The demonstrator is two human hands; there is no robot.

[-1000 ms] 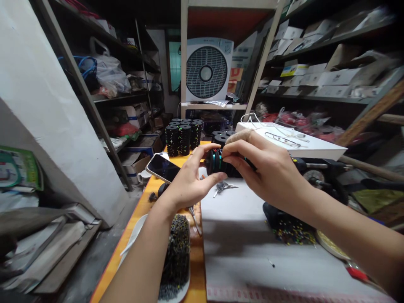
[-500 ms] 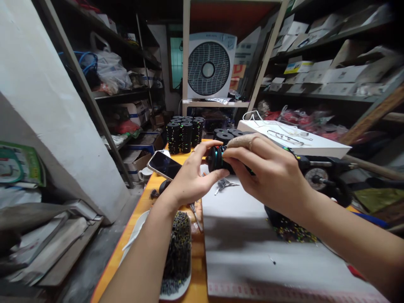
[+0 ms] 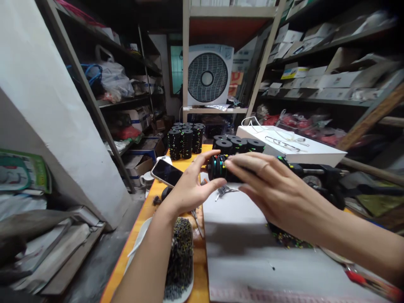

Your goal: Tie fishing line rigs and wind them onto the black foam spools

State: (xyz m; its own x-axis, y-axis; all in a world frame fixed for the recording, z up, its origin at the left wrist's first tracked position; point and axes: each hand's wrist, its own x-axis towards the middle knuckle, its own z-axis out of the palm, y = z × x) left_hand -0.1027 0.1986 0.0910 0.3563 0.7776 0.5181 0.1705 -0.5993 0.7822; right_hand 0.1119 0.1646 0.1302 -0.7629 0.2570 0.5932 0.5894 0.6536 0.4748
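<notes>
A short horizontal stack of black discs with coloured specks point(image 3: 217, 166) is held above a white sheet point(image 3: 246, 244) on the orange table point(image 3: 148, 210). My left hand point(image 3: 189, 187) pinches its left end between thumb and forefinger. My right hand point(image 3: 268, 185) lies along the stack's right side, fingers stretched and pressed against it, and hides the rest of the stack.
Upright stacks of black discs point(image 3: 184, 141) stand at the table's far end, more discs point(image 3: 240, 145) beside a white box point(image 3: 293, 147). A phone point(image 3: 166, 171) lies at left. A white plate point(image 3: 178, 256) with small dark pieces sits near me. Shelves line both sides; a fan point(image 3: 207, 75) stands behind.
My right hand's fingers have straightened out along the stack, where they were curled around it before. The camera has tilted slightly, so the scene sits lower. My left hand keeps its pinch.
</notes>
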